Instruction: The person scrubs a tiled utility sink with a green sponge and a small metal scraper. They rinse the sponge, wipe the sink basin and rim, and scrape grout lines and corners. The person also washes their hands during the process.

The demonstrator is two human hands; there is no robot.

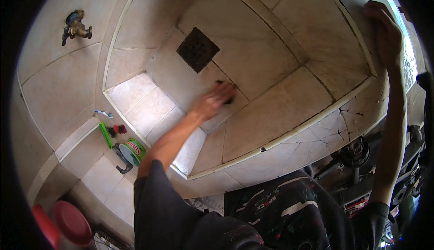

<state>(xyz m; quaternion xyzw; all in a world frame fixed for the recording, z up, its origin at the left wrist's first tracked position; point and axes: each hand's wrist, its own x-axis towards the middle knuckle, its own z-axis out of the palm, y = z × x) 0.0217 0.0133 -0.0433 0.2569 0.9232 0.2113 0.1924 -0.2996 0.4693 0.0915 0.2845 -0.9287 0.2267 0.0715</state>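
Note:
In a tiled basin (271,128), my left hand (212,101) presses down on the floor tiles, closed over a small dark pad (229,100). Only the pad's edges show past the fingers, so its exact kind is hidden, and the hand is a little blurred. A square dark drain grate (198,50) lies just beyond that hand, up and to its left. My right hand (384,26) rests on the ledge at the far right, holding nothing, its fingers laid over the surface.
A brass tap (77,27) juts from the left wall. On a lower ledge lie a toothbrush (104,113), a green comb-like strip (105,135), a green tin (134,151) and a dark hooked pipe (121,159). Red plastic basins (71,223) stand lower left; dark metal parts (355,153) crowd the right.

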